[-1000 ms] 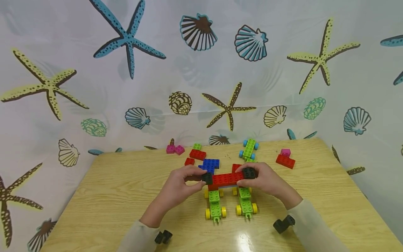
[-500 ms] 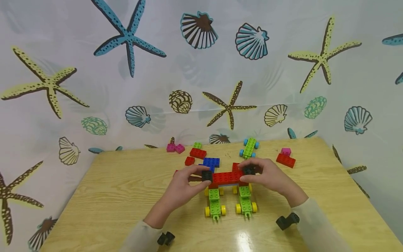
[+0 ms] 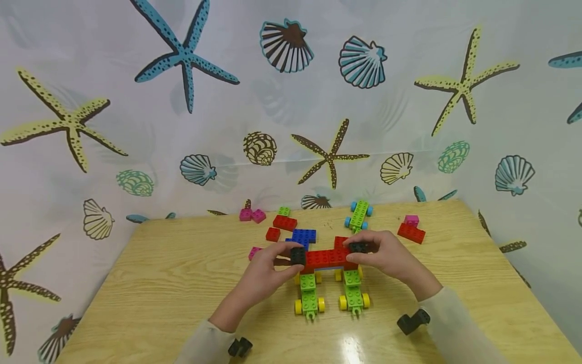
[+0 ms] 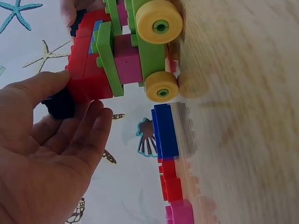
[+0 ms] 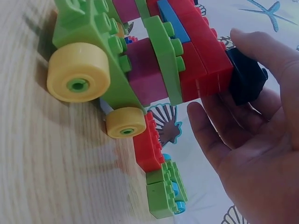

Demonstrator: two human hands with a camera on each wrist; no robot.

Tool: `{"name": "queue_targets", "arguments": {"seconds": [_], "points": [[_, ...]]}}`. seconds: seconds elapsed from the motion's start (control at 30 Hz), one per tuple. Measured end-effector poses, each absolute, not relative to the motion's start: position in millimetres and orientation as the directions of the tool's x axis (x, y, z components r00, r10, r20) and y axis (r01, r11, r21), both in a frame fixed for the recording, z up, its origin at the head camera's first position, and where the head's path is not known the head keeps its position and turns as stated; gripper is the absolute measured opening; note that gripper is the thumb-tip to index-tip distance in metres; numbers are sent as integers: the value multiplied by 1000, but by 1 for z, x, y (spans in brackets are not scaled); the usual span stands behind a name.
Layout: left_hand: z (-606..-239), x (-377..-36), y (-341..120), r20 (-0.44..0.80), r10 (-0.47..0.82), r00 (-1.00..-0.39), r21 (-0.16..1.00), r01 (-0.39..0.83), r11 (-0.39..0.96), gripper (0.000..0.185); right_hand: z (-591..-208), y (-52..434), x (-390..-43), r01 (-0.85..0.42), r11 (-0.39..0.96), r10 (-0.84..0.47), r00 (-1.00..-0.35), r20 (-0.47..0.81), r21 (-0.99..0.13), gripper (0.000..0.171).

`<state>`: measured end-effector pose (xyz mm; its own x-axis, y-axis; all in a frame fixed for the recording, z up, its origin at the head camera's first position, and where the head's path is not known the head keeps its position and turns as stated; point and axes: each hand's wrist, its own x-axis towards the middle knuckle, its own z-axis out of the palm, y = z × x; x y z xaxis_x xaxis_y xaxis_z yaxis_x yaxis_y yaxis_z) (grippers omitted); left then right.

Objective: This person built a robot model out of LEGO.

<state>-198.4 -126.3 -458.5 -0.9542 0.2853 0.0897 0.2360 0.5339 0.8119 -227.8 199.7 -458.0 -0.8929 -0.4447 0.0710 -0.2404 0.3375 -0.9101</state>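
Pinching a black brick (image 3: 298, 255) against each end of the red bridge (image 3: 326, 259), left hand (image 3: 265, 273) and right hand (image 3: 386, 257) risk uneven pressure, likely separating the two green wheeled carts (image 3: 309, 296) at table centre.

Red bar (image 3: 326, 258), black end bricks (image 3: 298, 255)

Loose bricks (image 3: 285, 222) behind wheeled model (image 3: 328, 275) on table (image 3: 150, 283)
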Motion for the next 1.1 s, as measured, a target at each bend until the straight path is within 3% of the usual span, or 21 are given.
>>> {"name": "queue_targets", "arguments": {"seconds": [0.73, 1.1], "points": [[-457, -199, -128, 79, 307, -949, 802, 243, 545, 42, -455, 193, -225, -207, 366, -424, -905, 36, -907, 45], [-453, -222, -176, 15, 462, -887, 772, 304, 558, 51, -457, 187, -224, -208, 432, -414, -910, 12, -877, 36]]}}
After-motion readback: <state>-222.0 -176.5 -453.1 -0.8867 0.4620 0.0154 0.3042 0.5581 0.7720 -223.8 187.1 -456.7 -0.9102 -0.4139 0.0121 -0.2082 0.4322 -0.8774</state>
